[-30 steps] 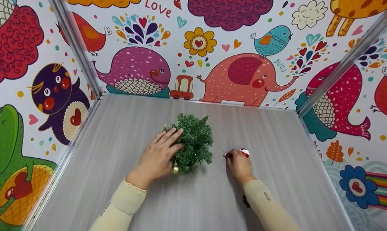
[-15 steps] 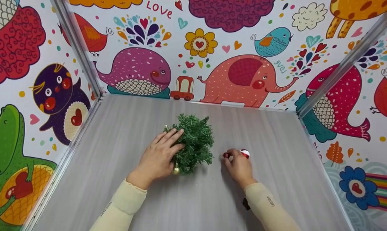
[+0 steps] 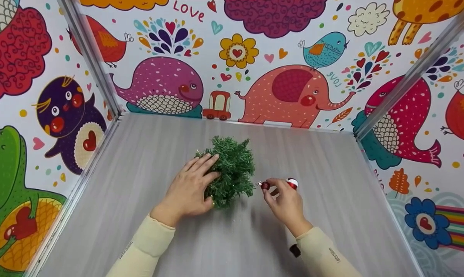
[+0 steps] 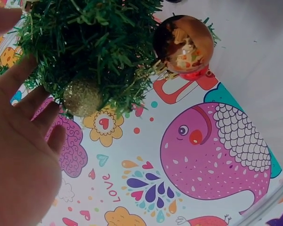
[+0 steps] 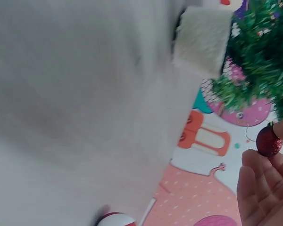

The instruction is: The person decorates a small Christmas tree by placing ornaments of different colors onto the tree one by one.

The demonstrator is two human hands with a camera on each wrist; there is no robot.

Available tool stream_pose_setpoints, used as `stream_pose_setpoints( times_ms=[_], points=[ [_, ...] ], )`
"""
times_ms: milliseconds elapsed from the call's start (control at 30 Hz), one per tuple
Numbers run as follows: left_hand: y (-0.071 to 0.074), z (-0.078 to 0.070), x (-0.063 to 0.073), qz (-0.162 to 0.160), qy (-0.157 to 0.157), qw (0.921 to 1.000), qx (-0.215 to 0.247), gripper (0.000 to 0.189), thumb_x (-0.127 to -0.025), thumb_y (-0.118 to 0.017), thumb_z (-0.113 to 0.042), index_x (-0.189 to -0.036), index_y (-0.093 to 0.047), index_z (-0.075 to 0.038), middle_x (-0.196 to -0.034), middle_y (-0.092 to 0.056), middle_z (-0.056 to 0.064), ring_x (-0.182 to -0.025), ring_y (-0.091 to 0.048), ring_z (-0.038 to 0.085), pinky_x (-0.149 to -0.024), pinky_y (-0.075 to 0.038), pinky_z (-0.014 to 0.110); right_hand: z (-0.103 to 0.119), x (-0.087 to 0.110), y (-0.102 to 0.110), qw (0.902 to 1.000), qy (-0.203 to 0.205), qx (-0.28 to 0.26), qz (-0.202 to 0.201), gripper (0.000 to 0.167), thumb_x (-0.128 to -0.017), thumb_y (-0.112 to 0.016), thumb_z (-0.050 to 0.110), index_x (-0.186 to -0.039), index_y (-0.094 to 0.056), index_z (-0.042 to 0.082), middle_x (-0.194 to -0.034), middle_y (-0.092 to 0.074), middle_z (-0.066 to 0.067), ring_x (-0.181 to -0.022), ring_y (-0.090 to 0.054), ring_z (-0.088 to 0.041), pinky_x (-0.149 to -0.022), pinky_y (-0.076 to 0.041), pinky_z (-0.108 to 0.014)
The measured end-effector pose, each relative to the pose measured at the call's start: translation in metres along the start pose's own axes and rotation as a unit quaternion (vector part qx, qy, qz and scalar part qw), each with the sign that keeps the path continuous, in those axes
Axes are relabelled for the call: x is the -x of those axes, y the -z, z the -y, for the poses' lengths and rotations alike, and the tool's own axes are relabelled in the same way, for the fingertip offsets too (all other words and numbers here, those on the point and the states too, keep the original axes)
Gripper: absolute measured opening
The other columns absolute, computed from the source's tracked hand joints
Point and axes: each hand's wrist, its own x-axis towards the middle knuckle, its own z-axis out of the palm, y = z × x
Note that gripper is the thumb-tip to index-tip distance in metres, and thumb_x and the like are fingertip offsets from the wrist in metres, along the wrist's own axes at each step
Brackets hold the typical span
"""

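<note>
a green tinsel tree stands on the grey table. the left hand rests extended fingers against its left side. the right hand pinches near its right. a red-and-white ball lies just beyond that hand; its fingertips grip a smaller dark red ball.

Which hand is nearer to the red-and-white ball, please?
Right. The right hand is close to the red-and-white ball, partly covering it in the head view; the left hand is farther left, against the green tree.
</note>
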Motion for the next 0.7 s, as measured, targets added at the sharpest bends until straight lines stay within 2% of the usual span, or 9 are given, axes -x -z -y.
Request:
stream_pose_setpoints(
  times_ms=[133, 333, 533, 700],
  points=[
    [0.0, -0.002, -0.002, -0.023, 0.002, 0.9997, 0.012, 0.049, -0.074, -0.07, -0.034, -0.118, -0.07, -0.013, -0.154, -0.041, 0.012, -0.143, -0.033, 0.029, -0.118, -0.019, 0.043, 0.009, 0.001, 0.007, 0.9999, 0.01, -0.008, 0.001, 0.026, -0.086, -0.077, 0.02, -0.11, -0.069, 0.016, -0.097, -0.069, 0.005, -0.071, -0.067, -0.007, -0.055, -0.052, -0.024],
    [-0.002, -0.006, -0.005, -0.057, -0.005, 0.9981, 0.024, 0.038, -0.078, -0.074, -0.029, -0.111, -0.071, -0.011, -0.144, -0.053, 0.014, -0.138, -0.042, 0.029, -0.115, -0.027, 0.044, 0.017, 0.001, 0.014, 0.9997, 0.019, -0.016, 0.001, 0.025, -0.086, -0.076, 0.02, -0.11, -0.069, 0.017, -0.097, -0.068, 0.007, -0.071, -0.067, -0.008, -0.057, -0.053, -0.024],
    [-0.005, -0.011, -0.009, -0.097, -0.03, 0.9947, 0.015, 0.03, -0.078, -0.076, -0.025, -0.104, -0.073, -0.009, -0.129, -0.062, 0.014, -0.127, -0.052, 0.03, -0.111, -0.033, 0.045, 0.026, 0.002, 0.021, 0.9992, 0.022, -0.034, 0.002, 0.025, -0.086, -0.075, 0.019, -0.111, -0.069, 0.018, -0.098, -0.067, 0.009, -0.072, -0.066, -0.006, -0.058, -0.053, -0.021],
    [-0.007, -0.014, -0.012, -0.127, -0.039, 0.991, 0.016, 0.025, -0.076, -0.077, -0.022, -0.098, -0.074, -0.01, -0.118, -0.067, 0.012, -0.117, -0.057, 0.03, -0.107, -0.038, 0.045, 0.034, 0.003, 0.026, 0.998, 0.03, -0.056, 0.004, 0.026, -0.087, -0.074, 0.02, -0.112, -0.069, 0.016, -0.099, -0.067, 0.008, -0.074, -0.065, -0.005, -0.058, -0.054, -0.023]
  ],
)
